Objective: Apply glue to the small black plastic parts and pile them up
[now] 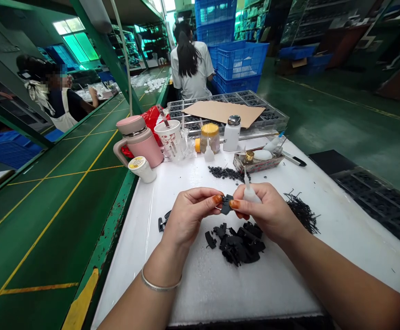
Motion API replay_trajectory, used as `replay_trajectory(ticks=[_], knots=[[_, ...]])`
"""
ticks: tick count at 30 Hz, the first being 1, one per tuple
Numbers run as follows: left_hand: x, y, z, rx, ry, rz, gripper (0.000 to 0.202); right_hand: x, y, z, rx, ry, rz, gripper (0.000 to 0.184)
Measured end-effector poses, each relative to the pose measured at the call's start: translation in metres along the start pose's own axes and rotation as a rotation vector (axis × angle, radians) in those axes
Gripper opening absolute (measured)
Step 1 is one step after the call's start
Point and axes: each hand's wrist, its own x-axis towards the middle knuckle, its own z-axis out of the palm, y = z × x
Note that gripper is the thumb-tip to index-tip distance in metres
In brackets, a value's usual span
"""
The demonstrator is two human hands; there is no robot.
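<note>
A small black plastic part (pixel 226 204) is pinched between my two hands above the white tabletop. My left hand (pixel 189 211) grips its left side with thumb and fingertips. At its right edge, the thumb of my right hand (pixel 267 211) presses on the part. That same hand also holds a white squeeze bottle (pixel 251 194) in its curled fingers, thin nozzle pointing up. Below lies a heap of similar black plastic parts (pixel 241 245). Behind my left wrist, a few black pieces (pixel 161 223) are partly hidden. Small black rings (pixel 225 173) are spread beyond my hands.
Thin black rods (pixel 301 211) lie to the right. Along the back stand a pink mug (pixel 145 146), a plastic cup (pixel 170 140), a yellow-lidded jar (pixel 210 137), a white bottle (pixel 232 135) and a small box (pixel 260 161). A green conveyor (pixel 58 201) runs left; two people work beyond.
</note>
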Motion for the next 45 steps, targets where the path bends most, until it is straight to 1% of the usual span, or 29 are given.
replay_trajectory(ticks=[6,9,12,14,17,21,25,32,39,45], knots=[[-0.0003,0.0002,0.0,0.096,0.046,0.032,0.015,-0.0025,-0.0058,0.0021,-0.292,0.085,-0.051,0.025],[0.0012,-0.0004,-0.0003,0.123,0.054,0.044,0.015,-0.0028,-0.0067,0.0033,-0.335,0.096,-0.051,0.026],[0.0034,-0.0005,-0.002,0.058,0.06,0.028,0.015,-0.0021,-0.0071,0.0026,-0.329,0.096,-0.056,0.025],[0.0046,-0.0003,-0.0035,-0.016,0.063,0.013,0.015,-0.0014,-0.0069,0.0011,-0.282,0.087,-0.063,0.024],[0.0053,-0.0008,-0.0047,-0.117,0.054,-0.018,0.015,-0.0006,-0.0053,-0.0012,-0.132,0.046,-0.066,0.019],[0.0049,-0.003,-0.0034,-0.177,0.026,-0.062,0.016,-0.0006,-0.0018,-0.0027,0.04,-0.009,-0.05,0.013],[0.005,-0.0046,-0.0015,-0.2,0.004,-0.082,0.015,-0.0008,0.0,-0.0029,0.09,-0.041,-0.021,0.014],[0.0043,-0.0056,-0.002,-0.198,-0.01,-0.074,0.012,0.0004,-0.0009,-0.0029,0.131,-0.07,0.025,0.02],[0.0048,-0.0052,-0.0011,-0.206,-0.009,-0.065,0.012,0.0004,-0.003,-0.0014,0.251,-0.075,0.094,0.021],[0.0037,-0.0057,0.001,-0.209,-0.001,-0.07,0.014,0.0021,-0.0034,0.0004,0.386,-0.079,0.19,0.02]])
